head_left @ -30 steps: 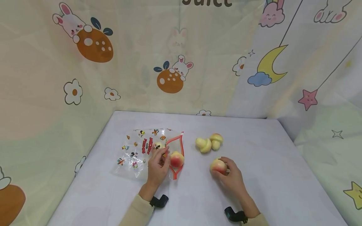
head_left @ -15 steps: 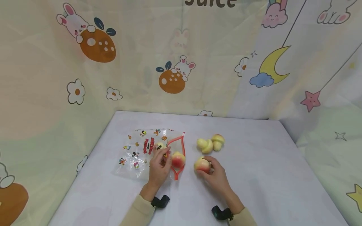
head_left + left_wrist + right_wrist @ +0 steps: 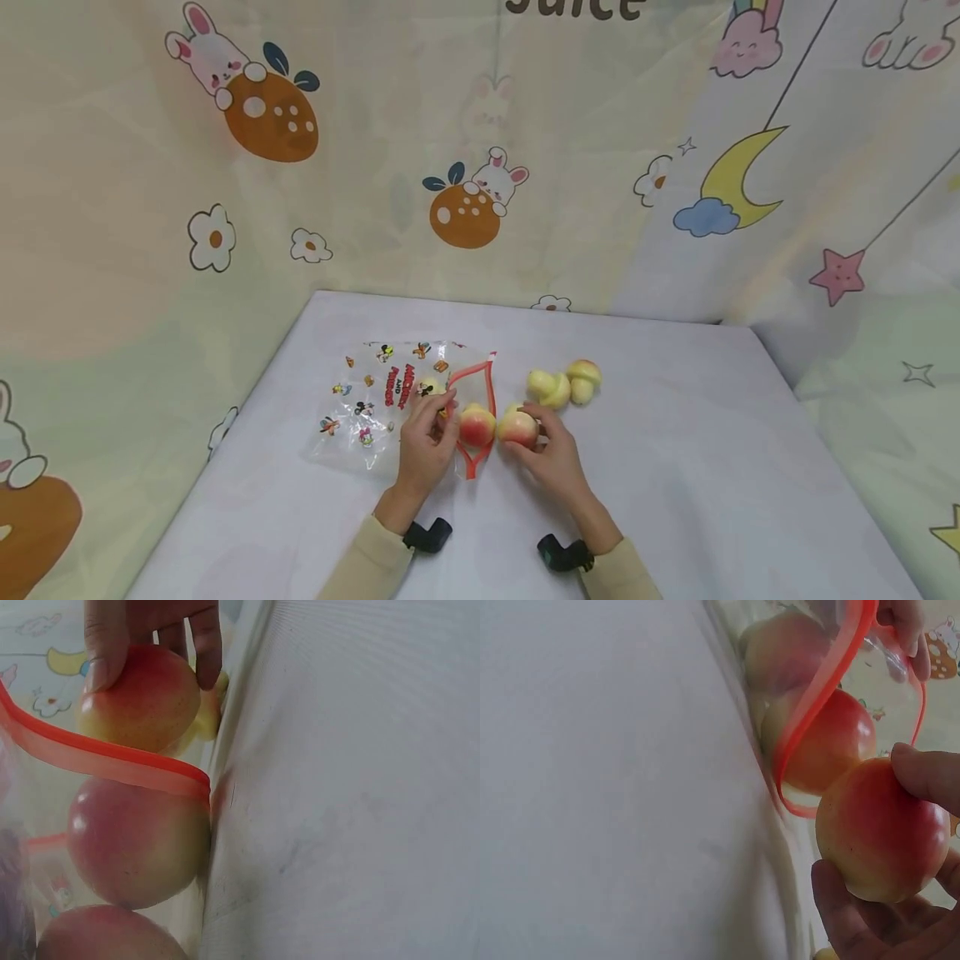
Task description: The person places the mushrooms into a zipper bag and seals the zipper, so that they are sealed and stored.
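Observation:
My left hand (image 3: pixel 427 442) pinches the upper side of a clear zip bag (image 3: pixel 352 450) with cartoon prints and a red zip edge, holding its mouth apart. Just inside the mouth lies a toy mushroom (image 3: pixel 476 426) with a red and yellow cap. Another mushroom (image 3: pixel 780 656) shows deeper in the bag in the right wrist view. Right beside the opening, my right hand (image 3: pixel 555 458) grips a third mushroom (image 3: pixel 881 832) between thumb and fingers, its rounded cap turned toward the wrist camera. It appears very close to the red edge; whether they touch I cannot tell.
Two more mushrooms, one lying over (image 3: pixel 550 389) and one upright (image 3: pixel 583 382), sit behind the right hand on the white-covered table (image 3: pixel 712 467). A printed cloth backdrop (image 3: pixel 375 167) rises behind the table's far edge.
My right hand has carried its mushroom leftward, from the open table to the bag's mouth. The left hand keeps its hold on the bag. The head view has shifted slightly.

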The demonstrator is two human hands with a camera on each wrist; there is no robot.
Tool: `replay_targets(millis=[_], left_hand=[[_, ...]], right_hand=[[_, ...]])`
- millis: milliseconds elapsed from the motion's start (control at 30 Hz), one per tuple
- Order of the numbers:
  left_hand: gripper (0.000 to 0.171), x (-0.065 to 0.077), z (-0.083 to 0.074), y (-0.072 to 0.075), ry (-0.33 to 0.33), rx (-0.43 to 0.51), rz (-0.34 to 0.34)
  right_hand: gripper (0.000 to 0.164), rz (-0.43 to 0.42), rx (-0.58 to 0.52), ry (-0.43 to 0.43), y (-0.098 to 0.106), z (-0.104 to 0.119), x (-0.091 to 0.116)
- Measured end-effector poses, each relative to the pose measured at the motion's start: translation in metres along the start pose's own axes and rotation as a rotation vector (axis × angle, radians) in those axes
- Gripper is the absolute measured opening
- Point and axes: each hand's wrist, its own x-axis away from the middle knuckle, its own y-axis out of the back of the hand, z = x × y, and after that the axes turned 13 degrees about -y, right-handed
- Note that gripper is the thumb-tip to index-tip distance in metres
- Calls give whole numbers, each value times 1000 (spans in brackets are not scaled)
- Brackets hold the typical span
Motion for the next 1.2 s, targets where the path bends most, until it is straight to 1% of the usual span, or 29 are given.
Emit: replay_targets(millis=[200, 367, 433, 500, 667, 733, 833, 967, 1067, 1200], left_hand=[[35, -1, -1, 0, -27, 1, -5], [35, -1, -3, -3, -28, -15, -17], [35, 0, -3, -3, -26, -22, -18], [34, -1, -4, -3, -20, -22, -14], [33, -2, -5, -3, -21, -12, -5], [34, 0, -1, -5, -28, -7, -5], [34, 7, 10, -9, -39, -6, -9], [32, 16, 24, -12, -38, -15, -3], [32, 18, 27, -12, -30, -23, 15], [34, 19, 27, -10, -32, -23, 27]], right_hand=[[55, 20, -35, 25, -11, 4, 4], [53, 29, -71, 82, -13, 25, 13], [52, 41, -87, 87, -14, 33, 16], [52, 59, -91, 79, -15, 37, 18], [57, 128, -112, 59, -19, 38, 18], [59, 149, -126, 48, -20, 37, 18], [61, 173, -135, 32, -21, 36, 17], [63, 197, -112, 22, -22, 34, 17], [63, 219, -86, 35, -23, 33, 17], [60, 243, -79, 48, -25, 31, 18]])
